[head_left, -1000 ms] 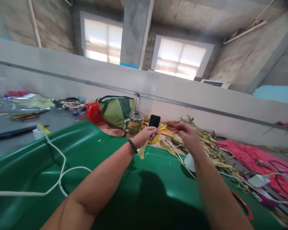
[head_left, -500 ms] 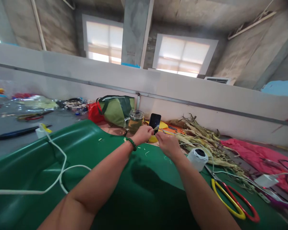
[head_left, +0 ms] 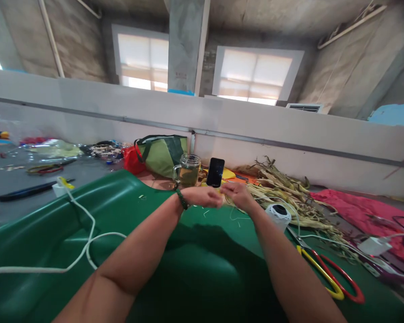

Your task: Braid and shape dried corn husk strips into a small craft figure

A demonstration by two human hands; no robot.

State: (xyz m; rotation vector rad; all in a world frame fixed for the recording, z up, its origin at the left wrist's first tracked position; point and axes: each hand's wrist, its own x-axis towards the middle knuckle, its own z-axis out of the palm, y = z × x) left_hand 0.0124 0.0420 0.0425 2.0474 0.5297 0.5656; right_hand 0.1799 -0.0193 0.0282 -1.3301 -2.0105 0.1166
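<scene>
My left hand (head_left: 205,196), with a green bead bracelet (head_left: 181,198) at the wrist, is closed at the middle of the view, its fingers bent inward. My right hand (head_left: 238,195) faces it, thumb and fingers pinched together. The fingertips of both hands almost meet. Whatever lies in them is too small and blurred to name. Just behind them a dark phone (head_left: 216,172) stands upright. Under the hands spreads a green sheet (head_left: 148,251) with a few pale scraps on it. A white spool of thread (head_left: 278,216) stands beside my right forearm.
Scissors with red and yellow handles (head_left: 336,278) lie at the right. Dried husks (head_left: 289,193) are heaped behind them, next to pink cloth (head_left: 350,206). A glass mug (head_left: 189,171) with liquid and a green bag (head_left: 161,154) stand at the back. A white cable (head_left: 84,246) crosses the left.
My left hand has dropped slightly and turned its knuckles toward the right. A pale strip that showed at my fingertips before can no longer be made out. My right hand has barely shifted.
</scene>
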